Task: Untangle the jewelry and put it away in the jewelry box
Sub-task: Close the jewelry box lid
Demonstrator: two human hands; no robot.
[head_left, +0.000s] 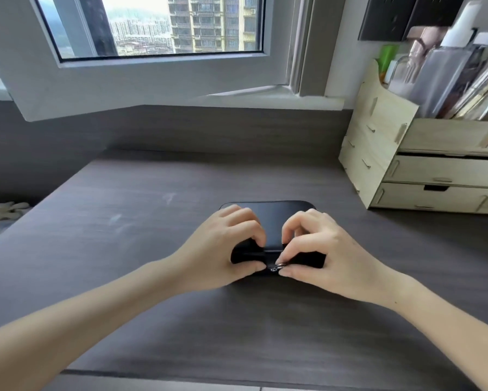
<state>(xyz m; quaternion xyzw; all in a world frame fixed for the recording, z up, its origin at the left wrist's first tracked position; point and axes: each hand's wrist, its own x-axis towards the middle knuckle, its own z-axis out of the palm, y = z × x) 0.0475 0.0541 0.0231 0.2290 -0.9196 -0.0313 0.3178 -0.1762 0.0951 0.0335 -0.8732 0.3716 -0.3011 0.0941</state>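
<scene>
The black, rounded-rectangular, hard-shelled jewelry box [268, 218] lies on the dark grey wood-grain desk [152, 221], at 8 o'clock from the pale plywood drawer organiser [406, 165].

Handling (judged): rigid, light, smooth-skinned; likely to slide, so steady it while working the front.

Grip: the left hand [223, 249] clamps the box, fingers curled over the lid seam, thumb on the front wall. The right hand [319, 249] pinches a small silver metal piece [276, 267] at the box's 6 o'clock edge; clasp or jewelry cannot be told.

Orientation: the long axis runs 9 to 3 o'clock. The seam side faces 6 o'clock, toward the person.
</scene>
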